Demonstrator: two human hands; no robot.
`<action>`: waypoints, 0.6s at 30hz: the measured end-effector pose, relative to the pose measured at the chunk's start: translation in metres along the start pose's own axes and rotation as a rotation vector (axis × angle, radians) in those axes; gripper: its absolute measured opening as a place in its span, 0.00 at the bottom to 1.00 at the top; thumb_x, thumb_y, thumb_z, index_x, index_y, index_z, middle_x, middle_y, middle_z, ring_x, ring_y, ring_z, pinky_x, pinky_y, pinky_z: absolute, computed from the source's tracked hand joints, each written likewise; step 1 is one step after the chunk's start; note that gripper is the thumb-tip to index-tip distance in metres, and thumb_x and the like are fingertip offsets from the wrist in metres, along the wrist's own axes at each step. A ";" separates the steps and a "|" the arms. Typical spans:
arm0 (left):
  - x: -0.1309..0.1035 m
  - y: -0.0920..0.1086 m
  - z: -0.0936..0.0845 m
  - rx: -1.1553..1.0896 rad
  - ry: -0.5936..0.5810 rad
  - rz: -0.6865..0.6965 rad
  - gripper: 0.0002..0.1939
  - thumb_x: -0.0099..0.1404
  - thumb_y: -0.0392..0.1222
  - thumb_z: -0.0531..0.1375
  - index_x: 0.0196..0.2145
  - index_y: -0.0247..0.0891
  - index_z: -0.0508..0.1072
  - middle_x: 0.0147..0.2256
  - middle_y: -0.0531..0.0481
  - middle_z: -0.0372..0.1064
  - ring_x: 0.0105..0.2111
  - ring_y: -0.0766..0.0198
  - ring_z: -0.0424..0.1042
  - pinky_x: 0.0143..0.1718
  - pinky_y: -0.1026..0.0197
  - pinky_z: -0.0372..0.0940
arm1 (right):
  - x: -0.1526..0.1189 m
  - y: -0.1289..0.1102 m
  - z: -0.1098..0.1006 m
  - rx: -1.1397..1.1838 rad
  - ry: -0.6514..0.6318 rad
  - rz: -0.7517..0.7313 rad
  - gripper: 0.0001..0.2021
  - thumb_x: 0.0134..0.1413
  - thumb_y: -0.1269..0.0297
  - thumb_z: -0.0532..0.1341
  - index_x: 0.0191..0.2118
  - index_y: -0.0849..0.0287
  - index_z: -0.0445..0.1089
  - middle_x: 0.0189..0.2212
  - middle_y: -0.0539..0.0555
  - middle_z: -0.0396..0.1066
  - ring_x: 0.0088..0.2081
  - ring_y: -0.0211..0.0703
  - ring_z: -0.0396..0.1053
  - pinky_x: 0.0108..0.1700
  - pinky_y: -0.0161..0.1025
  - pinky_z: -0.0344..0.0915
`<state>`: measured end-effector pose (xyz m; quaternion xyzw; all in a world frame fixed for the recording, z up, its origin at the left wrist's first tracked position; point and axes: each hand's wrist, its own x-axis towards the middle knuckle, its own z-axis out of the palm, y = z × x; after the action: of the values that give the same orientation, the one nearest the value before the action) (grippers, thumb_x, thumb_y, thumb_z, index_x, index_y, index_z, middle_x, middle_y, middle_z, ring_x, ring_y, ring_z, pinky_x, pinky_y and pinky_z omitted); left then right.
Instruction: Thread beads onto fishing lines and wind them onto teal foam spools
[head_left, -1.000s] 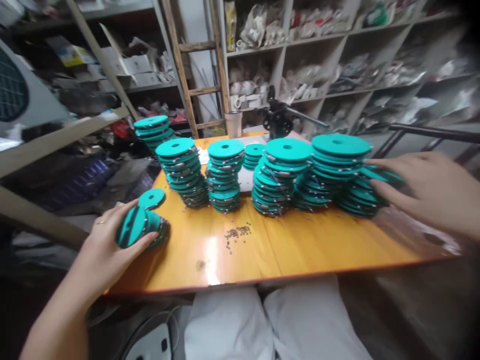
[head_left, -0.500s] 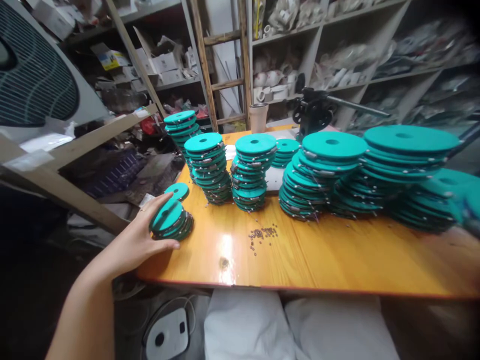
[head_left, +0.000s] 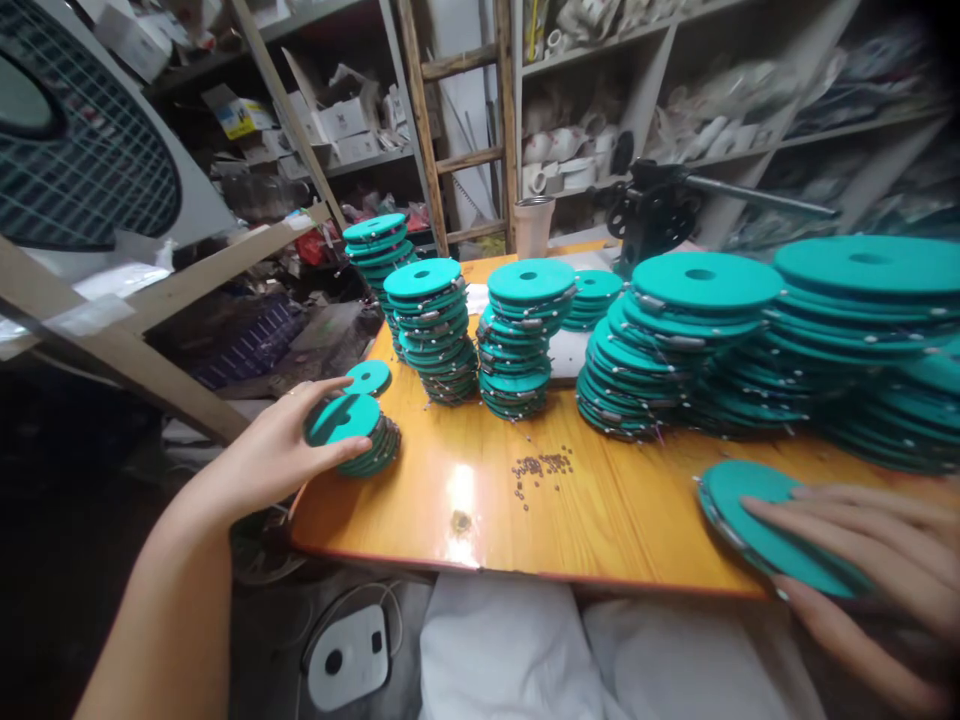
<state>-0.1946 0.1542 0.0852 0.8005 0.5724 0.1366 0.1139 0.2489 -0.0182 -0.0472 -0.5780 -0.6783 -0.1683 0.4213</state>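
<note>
My left hand (head_left: 292,450) grips the top of a short stack of green foam spools (head_left: 375,452), with the thumb along the near side and the fingers over the far rim. A single green disc (head_left: 369,377) lies just behind that stack. At the right, my right hand (head_left: 885,540) holds a green foam spool (head_left: 757,505), fingers on its top face and thumb at its lower edge. White-headed pins and dark wound line show on the spools' rims. A scatter of small dark beads (head_left: 541,466) lies on the table between my hands.
Tall stacks of green spools (head_left: 529,330) stand along the back of the wooden table (head_left: 600,530). Behind them are a pale cup (head_left: 534,228) and a black hand-cranked device (head_left: 649,215). A wooden ladder (head_left: 465,160) leans by loaded shelves; a fan (head_left: 82,140) is at upper left.
My right hand has come in from the right edge, bringing a spool over the table's front. My left thumb has risen onto the top of the small stack. The view has shifted slightly.
</note>
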 end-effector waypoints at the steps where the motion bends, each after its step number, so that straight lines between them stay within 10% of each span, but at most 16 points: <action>1: -0.001 0.000 0.003 0.034 0.015 -0.015 0.43 0.55 0.70 0.61 0.60 0.41 0.66 0.55 0.41 0.68 0.54 0.46 0.69 0.58 0.44 0.65 | 0.002 -0.002 -0.004 0.009 -0.056 -0.038 0.21 0.56 0.49 0.61 0.56 0.36 0.70 0.41 0.55 0.77 0.42 0.59 0.73 0.45 0.61 0.69; 5: -0.009 0.010 0.015 0.153 0.163 0.008 0.44 0.56 0.72 0.58 0.60 0.38 0.66 0.54 0.37 0.65 0.57 0.38 0.64 0.60 0.36 0.60 | 0.009 -0.014 -0.017 0.016 -0.254 -0.081 0.29 0.57 0.61 0.63 0.64 0.39 0.62 0.47 0.56 0.74 0.49 0.61 0.71 0.45 0.59 0.70; 9: -0.029 0.061 0.042 0.003 0.406 0.168 0.26 0.63 0.59 0.60 0.54 0.43 0.69 0.59 0.42 0.61 0.62 0.43 0.59 0.64 0.39 0.56 | 0.019 -0.039 -0.019 0.041 -0.275 -0.121 0.22 0.61 0.64 0.61 0.60 0.56 0.64 0.48 0.60 0.71 0.52 0.57 0.66 0.49 0.54 0.69; 14: -0.064 0.153 0.099 -0.881 -0.420 0.065 0.24 0.66 0.56 0.60 0.56 0.46 0.68 0.44 0.47 0.75 0.37 0.63 0.74 0.41 0.59 0.71 | 0.035 -0.067 -0.017 0.006 -0.228 -0.188 0.19 0.62 0.69 0.62 0.57 0.67 0.65 0.46 0.61 0.69 0.53 0.52 0.62 0.54 0.50 0.64; 18: -0.067 0.187 0.125 -1.117 -0.658 -0.020 0.21 0.64 0.54 0.62 0.50 0.39 0.72 0.29 0.50 0.74 0.21 0.71 0.66 0.24 0.68 0.62 | 0.039 -0.072 -0.021 -0.043 -0.230 -0.236 0.17 0.63 0.70 0.60 0.57 0.68 0.65 0.46 0.61 0.69 0.54 0.52 0.61 0.55 0.48 0.62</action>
<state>-0.0059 0.0276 0.0258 0.6154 0.3577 0.1603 0.6838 0.1908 -0.0280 0.0139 -0.5186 -0.7815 -0.1640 0.3056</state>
